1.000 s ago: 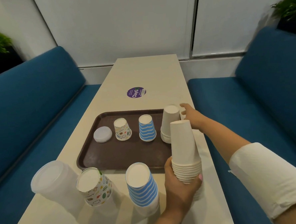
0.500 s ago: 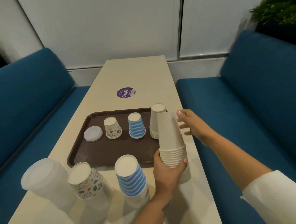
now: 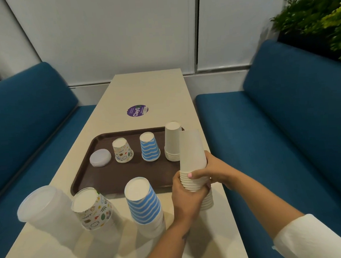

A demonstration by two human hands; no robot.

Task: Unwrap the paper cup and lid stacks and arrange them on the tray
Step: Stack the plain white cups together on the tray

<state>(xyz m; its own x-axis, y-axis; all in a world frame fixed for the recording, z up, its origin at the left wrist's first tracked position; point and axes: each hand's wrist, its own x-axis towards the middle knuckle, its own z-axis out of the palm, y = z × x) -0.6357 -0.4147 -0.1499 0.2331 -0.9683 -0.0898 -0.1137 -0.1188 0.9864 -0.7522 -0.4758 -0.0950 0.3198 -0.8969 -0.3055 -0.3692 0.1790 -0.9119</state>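
Both hands are wrapped around the plain white cup stack (image 3: pixel 192 159) at the table's near right edge, just off the tray (image 3: pixel 84 174). Left hand (image 3: pixel 187 199) grips low to steady it, right hand (image 3: pixel 212 171) pinches the rims, probably to peel some off.

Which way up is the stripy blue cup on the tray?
Upside down. The blue striped cup on the tray shows its flat white base on top, wide rim down.
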